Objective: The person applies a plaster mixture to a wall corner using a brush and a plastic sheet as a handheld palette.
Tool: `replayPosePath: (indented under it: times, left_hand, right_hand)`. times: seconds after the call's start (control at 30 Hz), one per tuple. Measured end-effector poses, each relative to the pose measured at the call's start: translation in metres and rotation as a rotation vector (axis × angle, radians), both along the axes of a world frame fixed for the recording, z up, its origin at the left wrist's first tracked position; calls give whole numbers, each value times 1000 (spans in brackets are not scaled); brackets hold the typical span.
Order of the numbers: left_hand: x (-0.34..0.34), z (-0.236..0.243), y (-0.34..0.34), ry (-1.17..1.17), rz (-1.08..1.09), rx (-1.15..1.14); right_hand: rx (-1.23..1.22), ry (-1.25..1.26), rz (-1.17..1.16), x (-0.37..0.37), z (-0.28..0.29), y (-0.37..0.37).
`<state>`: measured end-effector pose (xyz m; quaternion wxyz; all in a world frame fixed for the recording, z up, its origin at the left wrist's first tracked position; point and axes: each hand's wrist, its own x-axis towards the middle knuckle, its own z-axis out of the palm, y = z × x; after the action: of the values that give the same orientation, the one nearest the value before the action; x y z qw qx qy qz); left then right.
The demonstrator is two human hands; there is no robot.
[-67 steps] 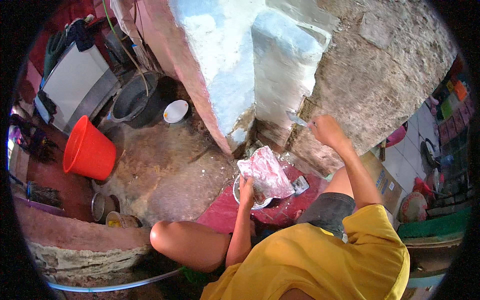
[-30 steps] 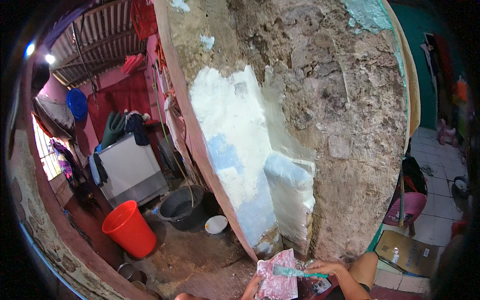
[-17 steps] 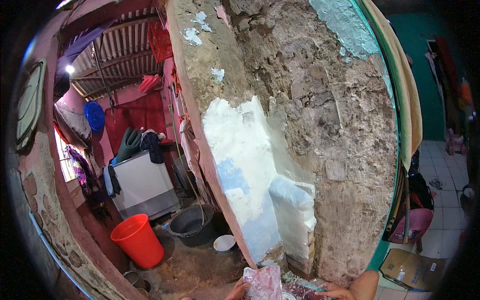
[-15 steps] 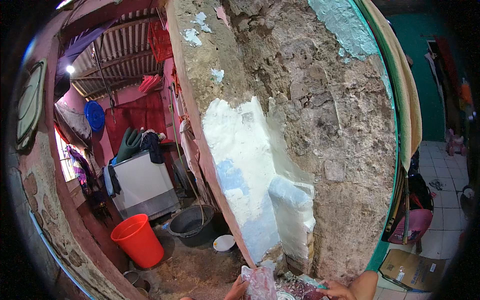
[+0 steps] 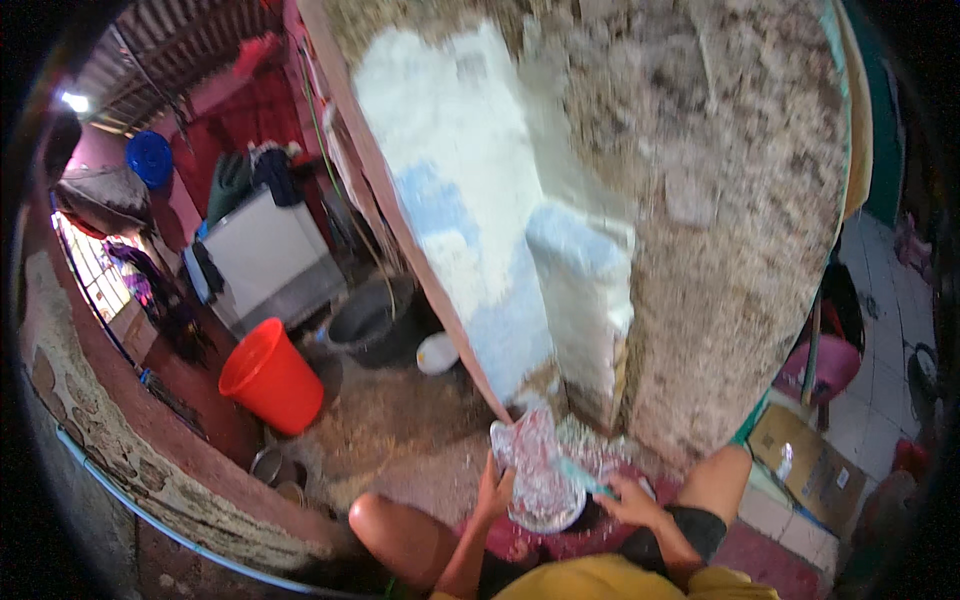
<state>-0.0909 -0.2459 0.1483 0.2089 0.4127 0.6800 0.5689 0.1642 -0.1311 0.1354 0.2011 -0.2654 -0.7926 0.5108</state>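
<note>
My left hand (image 5: pixel 493 492) is closed on the edge of a pinkish, see-through sheet or board (image 5: pixel 526 440) smeared with white paste. My right hand (image 5: pixel 630 502) grips a teal scraper (image 5: pixel 582 477), its tip close to or touching the smeared board; blur hides which. Below them, between my knees, stands a white bowl (image 5: pixel 560 522) with whitish stuff in it. Just ahead rises a rough wall (image 5: pixel 720 270), with a smooth white and pale blue patch of plaster (image 5: pixel 460 110) and a ledge (image 5: pixel 580 240) coated the same way.
To the left are a red bucket (image 5: pixel 270 375), a black tub (image 5: pixel 375 325), a white lid-like piece (image 5: pixel 437 353) and a metal pot (image 5: pixel 275 465). A white appliance (image 5: pixel 275 255) stands behind. At right lie a flattened cardboard box (image 5: pixel 805 460) and a pink basin (image 5: pixel 822 368).
The view has tipped downward, bringing my knees, the bowl and both forearms into sight. The scraper has come over beside the smeared board. Both hands keep their holds.
</note>
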Motion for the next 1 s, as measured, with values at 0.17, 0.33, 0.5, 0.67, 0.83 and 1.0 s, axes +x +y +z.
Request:
replayPosePath:
  times: [0.17, 0.33, 0.5, 0.67, 0.83, 1.0]
  left_hand:
    - [-17, 27, -18, -195, 168, -27]
    - [-109, -38, -67, -1277, 312, 545]
    - [-128, -115, -61, -1342, 443, 412]
    - [-109, -198, -46, -1355, 579, 54]
    - [-62, -259, -42, -1291, 669, -53]
    - [-65, -266, -45, -1356, 422, -151]
  right_hand:
    - [138, 79, -238, -29, 10, 18]
    - [209, -283, -22, -37, -3, 38]
    - [468, -661, 175, -46, -72, 48]
    - [531, -690, 236, -69, -89, 38]
    - [539, -727, 293, -84, -123, 34]
    - [485, -748, 311, -97, -130, 29]
